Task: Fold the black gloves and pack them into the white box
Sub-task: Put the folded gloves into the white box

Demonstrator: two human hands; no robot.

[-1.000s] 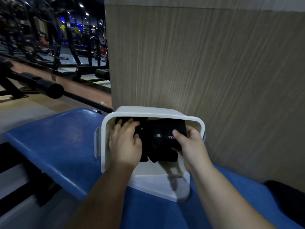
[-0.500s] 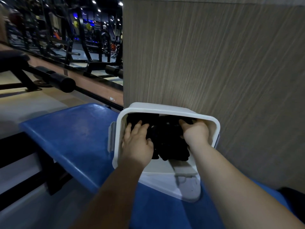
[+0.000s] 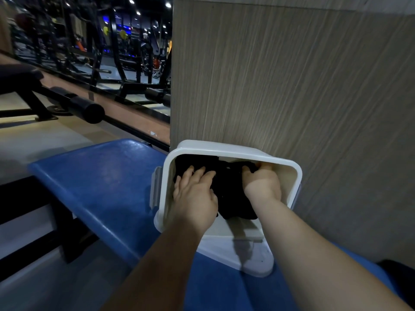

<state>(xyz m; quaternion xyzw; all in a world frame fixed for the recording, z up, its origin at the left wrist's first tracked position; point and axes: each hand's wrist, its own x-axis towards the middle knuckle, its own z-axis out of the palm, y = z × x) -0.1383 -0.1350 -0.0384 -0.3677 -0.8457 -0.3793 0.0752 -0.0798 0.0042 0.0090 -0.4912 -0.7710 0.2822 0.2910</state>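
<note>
**Gloves in the box, but the fold may not hold**

Head view: the black gloves [image 3: 233, 198] lie inside the white box [image 3: 224, 145], bunched along its far side and middle. The box stands on a blue bench [image 3: 101, 176] with its far edge against a wood-grain wall [image 3: 292, 86].

The left hand [image 3: 195, 198] lies flat on the left part of the gloves, fingers straight, pressing down. The right hand [image 3: 262, 185] is at the far right corner of the box, its fingers curled into the fabric and gripping it.

Risks, as I judge them:
- The gloves look soft and thick, so the bundle may spring open once the hands lift and the pressing stops.
- If the fabric rides up near the rim, the lid may not seat.
- The bench cover looks smooth and slightly glossy, so a sideways push could slide the box to the left. The wall only stops it going farther away.
- A flat white lid [image 3: 253, 259] lies on the bench just near the box, under the right forearm. A careless pull back could knock it.

Materials and shapes:
- The box is hard, matte plastic with rounded corners and a thick rim.
- A grey clip [image 3: 155, 187] sits on its left wall.
- The gloves are dull dark cloth. Their folds are too dark to make out.
- The bench is padded, with a rounded edge.
</note>
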